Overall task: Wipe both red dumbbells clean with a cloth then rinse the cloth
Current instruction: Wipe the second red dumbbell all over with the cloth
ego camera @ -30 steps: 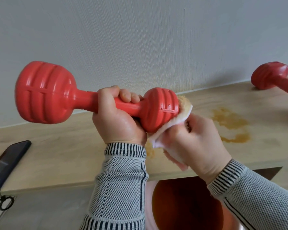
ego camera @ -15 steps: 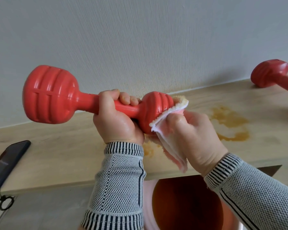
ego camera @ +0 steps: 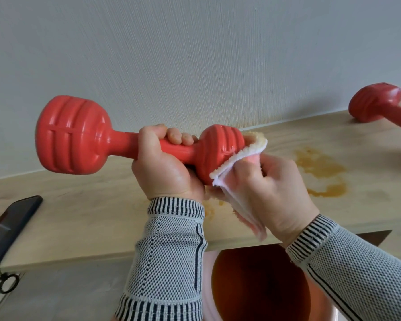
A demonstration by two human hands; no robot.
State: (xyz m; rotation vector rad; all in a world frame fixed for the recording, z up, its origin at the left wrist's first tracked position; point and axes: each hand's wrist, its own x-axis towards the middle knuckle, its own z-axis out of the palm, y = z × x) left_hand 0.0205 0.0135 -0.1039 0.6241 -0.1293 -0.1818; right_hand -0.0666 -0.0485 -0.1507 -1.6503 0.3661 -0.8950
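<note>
The wooden shelf (ego camera: 79,218) runs across the view from nine o'clock to three o'clock, marked with orange-brown stains (ego camera: 320,167) at about three o'clock of centre. Below it, at six o'clock, sits the rim of a pink basin (ego camera: 259,286) holding brownish water.

The held dumbbell (ego camera: 79,135) lies level above the shelf, its big head at nine o'clock. The left hand (ego camera: 164,167) grips its handle, fingers curled tight round the bar. The second dumbbell (ego camera: 377,105) rests on the shelf at two o'clock, well apart and untouched.

The right hand (ego camera: 271,188) pinches the cloth (ego camera: 241,158) in curled fingers and presses it against the smaller-looking far head, at the three o'clock end of the bar. A dark phone (ego camera: 9,225) lies at eight o'clock.

The step in hand looks like wiping the first dumbbell's end. Next, I judge, the cloth must travel along the handle and the other head, with the left hand shifting its grip to uncover the bar.
</note>
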